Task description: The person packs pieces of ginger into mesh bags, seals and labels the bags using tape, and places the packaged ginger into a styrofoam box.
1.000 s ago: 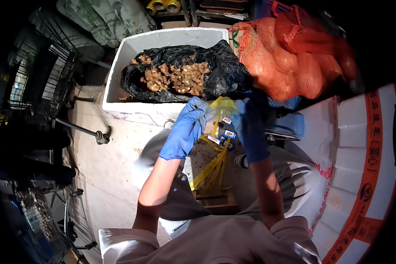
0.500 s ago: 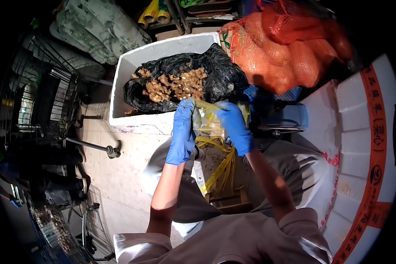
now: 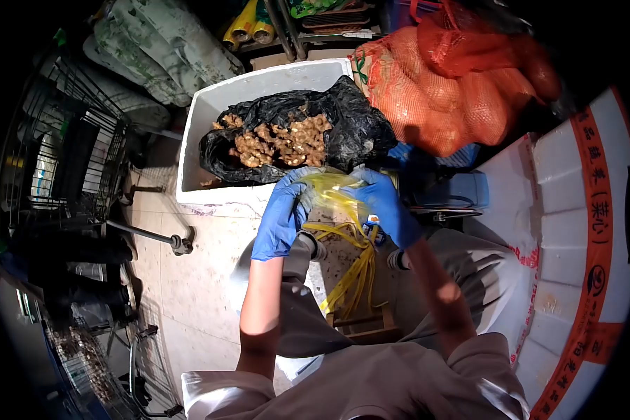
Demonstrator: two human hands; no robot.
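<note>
My left hand (image 3: 281, 218), in a blue glove, pinches one side of a thin, see-through yellow plastic piece (image 3: 333, 190) that looks like a bag or netting. On its other side my right hand (image 3: 387, 206), gloved the same way, has its fingers closed. The yellow piece is stretched between them, close to the near wall of a white foam box (image 3: 224, 195). Knobbly ginger (image 3: 281, 141) lies in that box inside an opened black plastic bag (image 3: 360, 122). Below my hands hangs a bundle of yellow strips (image 3: 357, 271). My fingertips are partly hidden.
Orange net sacks (image 3: 430, 98) of round produce are piled at the back right. White foam boxes (image 3: 563, 189) with orange printed tape stand along the right. A wire cart (image 3: 70, 147) is on the left. Below me is a small wooden stool (image 3: 364, 323).
My hands have moved apart, the left one leftward and the right one slightly rightward. The yellow piece is spread wider between them. The view has shifted slightly.
</note>
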